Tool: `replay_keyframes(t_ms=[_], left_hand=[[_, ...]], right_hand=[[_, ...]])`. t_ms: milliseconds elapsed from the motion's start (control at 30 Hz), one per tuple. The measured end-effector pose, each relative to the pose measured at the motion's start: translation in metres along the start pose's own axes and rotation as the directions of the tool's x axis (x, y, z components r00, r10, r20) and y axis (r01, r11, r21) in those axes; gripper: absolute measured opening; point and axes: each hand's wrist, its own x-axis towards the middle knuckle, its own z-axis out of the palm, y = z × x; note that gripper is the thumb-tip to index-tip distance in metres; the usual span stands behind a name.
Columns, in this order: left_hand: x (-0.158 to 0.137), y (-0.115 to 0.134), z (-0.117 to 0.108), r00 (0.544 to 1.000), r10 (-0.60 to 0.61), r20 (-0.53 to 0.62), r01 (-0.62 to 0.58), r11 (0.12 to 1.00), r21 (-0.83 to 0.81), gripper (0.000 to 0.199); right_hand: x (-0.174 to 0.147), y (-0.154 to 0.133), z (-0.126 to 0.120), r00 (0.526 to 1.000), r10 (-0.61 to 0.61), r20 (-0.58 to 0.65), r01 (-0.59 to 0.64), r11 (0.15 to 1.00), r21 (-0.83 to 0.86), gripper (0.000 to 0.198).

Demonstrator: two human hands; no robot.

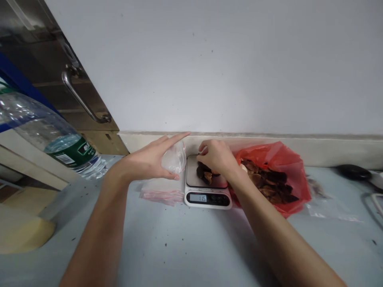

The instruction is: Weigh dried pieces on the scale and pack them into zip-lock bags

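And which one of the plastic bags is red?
The open bag just right of the scale, holding dark brown pieces. Its red plastic sets it apart: the bags left of the scale and the one lying farther right are mainly clear.

Workroom of some sort, exact kind unclear: digital scale [207,197], zip bags [163,194] near surface [179,265] back edge; steel panel [50,59] past back-left corner.

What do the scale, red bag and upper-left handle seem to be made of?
Scale: white casing, likely smooth plastic by its rounded, moulded-looking edges; the grey platform's satin sheen suggests metal, though coated plastic is possible. Red bag: thin plastic film, crinkled and partly translucent. Handle: probably polished steel, from its bright, streaked highlights.
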Motion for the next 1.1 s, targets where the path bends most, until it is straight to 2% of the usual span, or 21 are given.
replay_keyframes(t_ms=[200, 467, 700, 1100], left_hand=[[-0.001, 0.003, -0.001, 1.0, -0.01, 0.007, 0.01, 1.0, -0.002, 0.101], [-0.002, 0.003, -0.001, 0.999, -0.032, 0.019, 0.032, 0.999, 0.012, 0.103], [-0.001, 0.003, -0.001, 0.999, -0.04, 0.034, 0.04, 0.999, -0.001, 0.104], [-0.002, 0.004, -0.001, 0.999, -0.024, 0.031, 0.024, 1.0, -0.003, 0.103]], right_hand=[[0.002, 0.011, -0.011, 1.0, 0.0, -0.015, 0.003, 0.982, 0.19, 0.021], [-0.012, 0.013, -0.042, 0.997, 0.067, -0.031, -0.05, 0.922, 0.385, 0.007], [-0.02, 0.012, -0.054, 0.998, 0.064, -0.021, -0.05, 0.917, 0.396, 0.007], [-0.018, 0.013, -0.05, 0.999, 0.03, 0.012, -0.032, 0.927, 0.375, 0.011]])
